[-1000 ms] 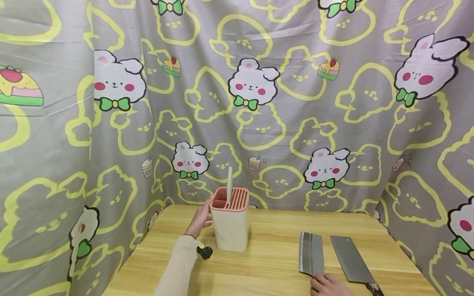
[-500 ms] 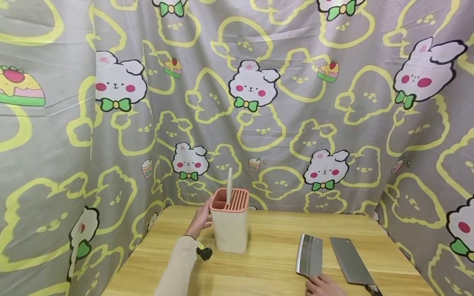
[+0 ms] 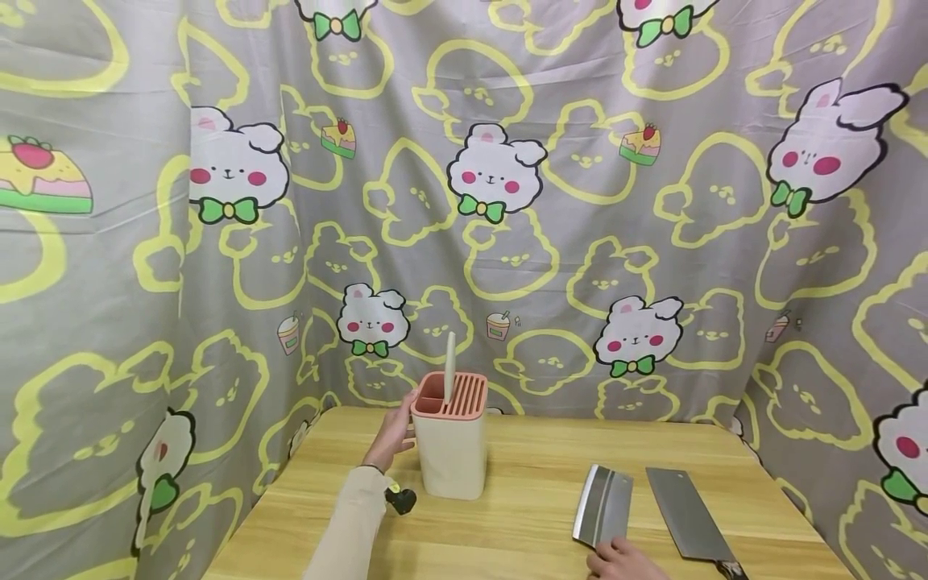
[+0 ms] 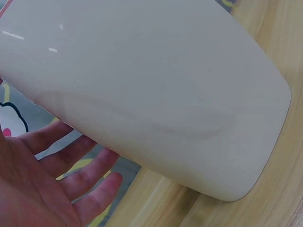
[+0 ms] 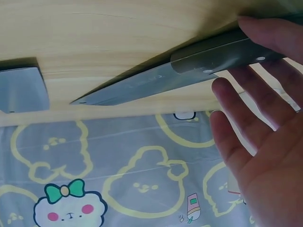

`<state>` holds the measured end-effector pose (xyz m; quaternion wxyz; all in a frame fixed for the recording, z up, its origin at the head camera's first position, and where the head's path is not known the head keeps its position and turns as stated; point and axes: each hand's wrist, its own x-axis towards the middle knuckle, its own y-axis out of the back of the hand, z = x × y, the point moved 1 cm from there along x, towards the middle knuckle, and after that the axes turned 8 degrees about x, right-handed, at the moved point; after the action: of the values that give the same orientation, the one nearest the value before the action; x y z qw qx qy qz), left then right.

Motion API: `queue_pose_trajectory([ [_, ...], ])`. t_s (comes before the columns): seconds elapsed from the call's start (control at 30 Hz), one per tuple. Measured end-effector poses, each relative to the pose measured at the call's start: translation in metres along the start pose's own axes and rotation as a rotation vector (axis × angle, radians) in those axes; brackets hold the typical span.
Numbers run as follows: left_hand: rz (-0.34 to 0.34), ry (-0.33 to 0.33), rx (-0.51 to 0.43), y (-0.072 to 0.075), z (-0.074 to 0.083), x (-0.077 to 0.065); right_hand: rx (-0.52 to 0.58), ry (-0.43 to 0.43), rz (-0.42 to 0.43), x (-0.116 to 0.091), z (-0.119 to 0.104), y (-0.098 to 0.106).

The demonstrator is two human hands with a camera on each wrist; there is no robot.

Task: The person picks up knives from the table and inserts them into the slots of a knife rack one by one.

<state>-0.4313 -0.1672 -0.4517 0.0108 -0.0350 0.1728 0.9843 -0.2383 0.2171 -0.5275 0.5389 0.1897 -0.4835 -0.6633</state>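
On the tan wood-grain table (image 3: 522, 524), the left hand (image 3: 392, 431), fingers loosely spread, touches the cream, pink-topped, box-shaped knife holder (image 3: 453, 461); well right, the right hand (image 3: 625, 561) pinches a broad steel cleaver (image 3: 605, 507) by its dark handle (image 5: 222, 53), beside a second steel cleaver (image 3: 686, 514).

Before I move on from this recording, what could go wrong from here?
The cleaver in the right hand might knock the second cleaver lying beside it. If brought to the holder, it might nick the left hand at the holder's side. It could also bump the white piece sticking up from the holder's top.
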Motion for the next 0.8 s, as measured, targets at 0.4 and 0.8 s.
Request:
queue_pose_trajectory([
  [0.4,-0.004,0.009,0.011,-0.001,-0.004,0.003,0.030,-0.002,-0.063,0.007,-0.003,0.004],
  [0.8,-0.004,0.007,0.031,0.000,-0.004,0.004,0.201,-0.102,-0.248,0.022,-0.001,0.020],
])
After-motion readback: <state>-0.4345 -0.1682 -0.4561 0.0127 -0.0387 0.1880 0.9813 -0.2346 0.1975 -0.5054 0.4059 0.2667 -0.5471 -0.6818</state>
